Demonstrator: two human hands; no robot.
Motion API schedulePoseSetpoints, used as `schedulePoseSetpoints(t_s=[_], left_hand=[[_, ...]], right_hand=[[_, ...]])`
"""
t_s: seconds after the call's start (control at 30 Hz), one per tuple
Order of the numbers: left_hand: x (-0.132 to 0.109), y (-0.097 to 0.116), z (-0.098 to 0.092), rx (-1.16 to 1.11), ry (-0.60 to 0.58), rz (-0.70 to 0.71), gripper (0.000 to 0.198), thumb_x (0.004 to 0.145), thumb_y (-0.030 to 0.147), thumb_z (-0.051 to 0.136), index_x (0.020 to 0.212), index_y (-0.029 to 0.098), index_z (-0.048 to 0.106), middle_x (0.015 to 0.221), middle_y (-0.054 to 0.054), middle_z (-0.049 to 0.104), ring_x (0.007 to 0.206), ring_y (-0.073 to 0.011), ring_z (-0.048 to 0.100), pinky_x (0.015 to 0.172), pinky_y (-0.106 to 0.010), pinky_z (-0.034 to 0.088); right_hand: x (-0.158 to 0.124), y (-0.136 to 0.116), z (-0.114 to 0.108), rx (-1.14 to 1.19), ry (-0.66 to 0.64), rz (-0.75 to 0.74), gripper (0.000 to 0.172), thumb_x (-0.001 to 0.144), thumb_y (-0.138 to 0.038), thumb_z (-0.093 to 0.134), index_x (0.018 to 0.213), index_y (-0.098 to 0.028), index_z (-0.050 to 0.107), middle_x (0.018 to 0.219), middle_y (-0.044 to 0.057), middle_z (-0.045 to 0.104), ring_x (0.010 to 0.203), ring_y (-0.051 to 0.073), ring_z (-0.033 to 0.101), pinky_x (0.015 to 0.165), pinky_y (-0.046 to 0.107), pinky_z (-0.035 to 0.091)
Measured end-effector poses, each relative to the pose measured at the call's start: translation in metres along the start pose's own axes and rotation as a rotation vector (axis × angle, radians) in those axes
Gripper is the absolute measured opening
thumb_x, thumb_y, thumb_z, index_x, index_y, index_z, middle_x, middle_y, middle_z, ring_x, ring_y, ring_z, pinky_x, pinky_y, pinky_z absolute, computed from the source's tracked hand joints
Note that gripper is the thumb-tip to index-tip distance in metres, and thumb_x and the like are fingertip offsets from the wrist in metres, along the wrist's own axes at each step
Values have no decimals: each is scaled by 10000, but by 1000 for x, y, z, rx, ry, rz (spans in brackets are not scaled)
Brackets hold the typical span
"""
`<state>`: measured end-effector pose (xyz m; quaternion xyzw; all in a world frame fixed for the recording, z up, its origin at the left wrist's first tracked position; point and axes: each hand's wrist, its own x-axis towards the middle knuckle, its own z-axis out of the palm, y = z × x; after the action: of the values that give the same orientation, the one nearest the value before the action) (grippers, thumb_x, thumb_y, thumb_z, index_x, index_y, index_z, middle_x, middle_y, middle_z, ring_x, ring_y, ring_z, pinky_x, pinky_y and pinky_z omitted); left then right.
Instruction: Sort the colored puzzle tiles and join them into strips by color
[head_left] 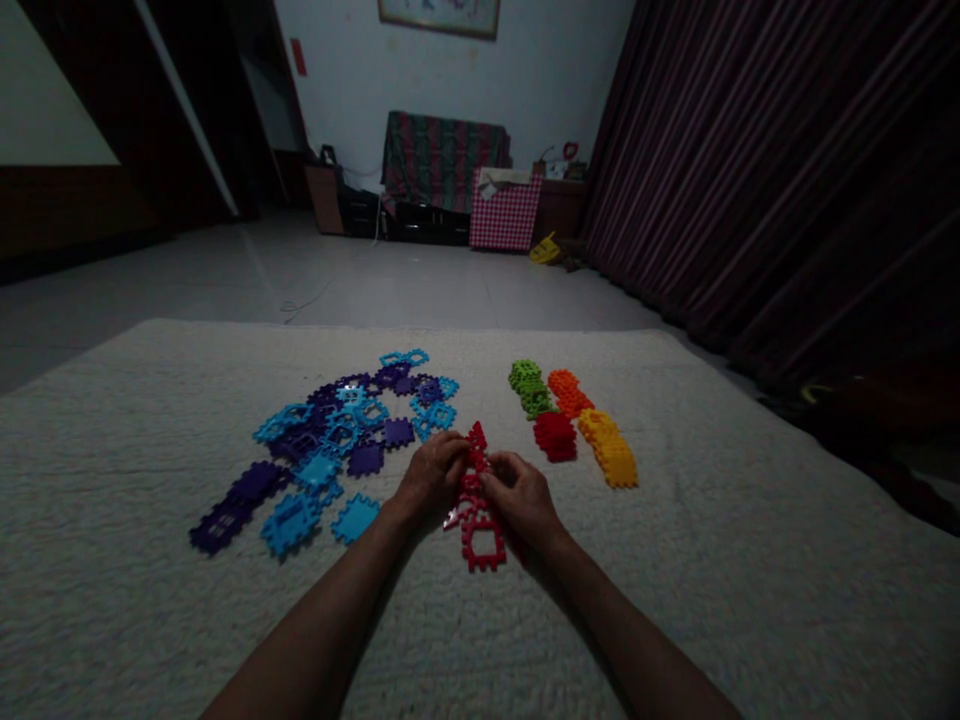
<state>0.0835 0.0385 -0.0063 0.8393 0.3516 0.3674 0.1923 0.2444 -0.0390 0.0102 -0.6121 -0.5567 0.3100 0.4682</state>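
Both my hands meet over several red interlocking plastic tiles in the middle of the mat. My left hand (435,468) has its fingers closed on the left edge of the red tiles (478,437). From the other side, my right hand (520,492) pinches the same red pieces between thumb and fingers. Nearest me lies a square red frame tile (484,545) with a large opening and toothed edges. A pointed red piece sticks out beyond my fingertips. My fingers hide part of where the pieces meet.
Left of my hands spread purple tiles (366,459) and light blue tiles (355,518). To the right lie green tiles (531,388), orange tiles (570,393), a stack of dark red tiles (556,437) and yellow tiles (609,449). A pale mat (697,570) lies underneath; a dark curtain (720,150) hangs at right.
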Motion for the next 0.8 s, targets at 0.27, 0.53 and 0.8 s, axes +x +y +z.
schedulePoseSetpoints(t_s=[0.27,0.53,0.8], left_hand=[[-1,-4,3,22,32,-12,236,881,162,504,1002,202,703,1078,-70,673,1003,-191,604,911,-337,495],[-1,-4,2,36,17,0,211,887,174,514,960,211,708,1042,-62,677,973,-187,606,880,-324,496],[-1,-5,4,44,45,3,205,877,169,531,970,206,710,1052,-65,679,979,-189,608,884,-327,499]], right_hand=[[6,2,-22,-78,106,14,242,708,-226,512,919,-182,621,797,22,676,741,176,628,699,289,497],[0,6,-31,-578,177,-154,298,780,-228,523,1053,-147,612,970,104,628,875,213,597,801,322,476],[3,5,-19,-780,106,-217,456,768,-364,648,1154,-129,592,1025,137,605,987,295,545,897,425,469]])
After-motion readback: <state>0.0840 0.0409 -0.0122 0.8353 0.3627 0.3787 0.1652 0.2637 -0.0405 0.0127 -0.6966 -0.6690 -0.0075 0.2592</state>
